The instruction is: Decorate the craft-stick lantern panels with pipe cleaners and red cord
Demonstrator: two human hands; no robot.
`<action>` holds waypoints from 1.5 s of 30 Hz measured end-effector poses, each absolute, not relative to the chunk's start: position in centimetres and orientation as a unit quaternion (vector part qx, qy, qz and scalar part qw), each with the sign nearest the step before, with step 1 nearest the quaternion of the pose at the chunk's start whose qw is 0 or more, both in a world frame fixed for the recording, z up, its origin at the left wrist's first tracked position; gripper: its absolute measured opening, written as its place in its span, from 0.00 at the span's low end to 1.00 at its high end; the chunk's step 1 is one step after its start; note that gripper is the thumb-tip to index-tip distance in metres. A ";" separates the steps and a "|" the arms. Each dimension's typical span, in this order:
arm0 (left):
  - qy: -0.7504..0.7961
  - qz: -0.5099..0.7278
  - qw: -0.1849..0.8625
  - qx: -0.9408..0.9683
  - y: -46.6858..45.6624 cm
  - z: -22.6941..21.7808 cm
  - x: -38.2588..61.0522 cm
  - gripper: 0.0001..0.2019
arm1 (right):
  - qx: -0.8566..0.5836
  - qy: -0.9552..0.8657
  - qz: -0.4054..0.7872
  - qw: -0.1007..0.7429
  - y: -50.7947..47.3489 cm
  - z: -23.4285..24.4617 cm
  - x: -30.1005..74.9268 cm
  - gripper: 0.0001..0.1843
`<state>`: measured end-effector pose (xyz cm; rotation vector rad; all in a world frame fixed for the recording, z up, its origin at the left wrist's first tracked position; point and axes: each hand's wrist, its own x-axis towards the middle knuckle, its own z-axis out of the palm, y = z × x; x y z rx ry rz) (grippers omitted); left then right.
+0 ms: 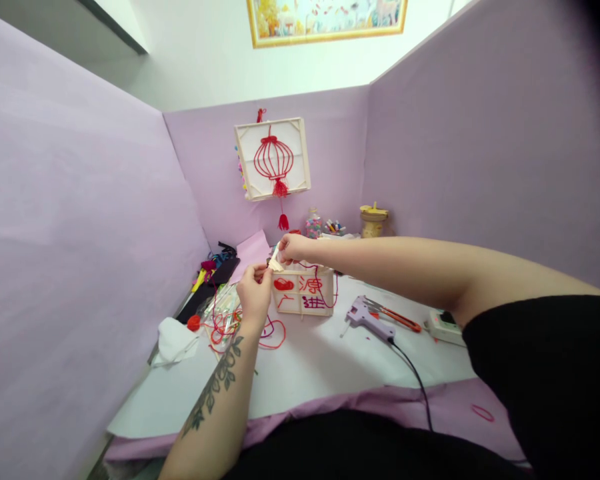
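A small pale strip-like piece is between my hands, above the top left corner of a box-shaped lantern. My left hand pinches its lower left end. From above, my right hand has its fingers closed at its upper end. What the piece is made of, I cannot make out. The lantern stands on the white tabletop, with a light wooden frame, a white panel and red and purple yarn characters. Purple yarn trails over its right side. Part of its top is hidden behind my right hand and forearm.
At the right lie a lilac glue gun with a black cable and an orange-handled tool. Tangled yarn and a white cloth lie left. A finished-looking lantern hangs ahead. A jar stands behind.
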<state>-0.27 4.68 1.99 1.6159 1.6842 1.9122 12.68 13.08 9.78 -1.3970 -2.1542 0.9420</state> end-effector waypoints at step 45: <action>0.509 0.636 0.246 0.525 2.8 3.2 -8.4 0.17 | -0.328 -0.899 0.065 0.283 7.8 10.3 18.7 0.07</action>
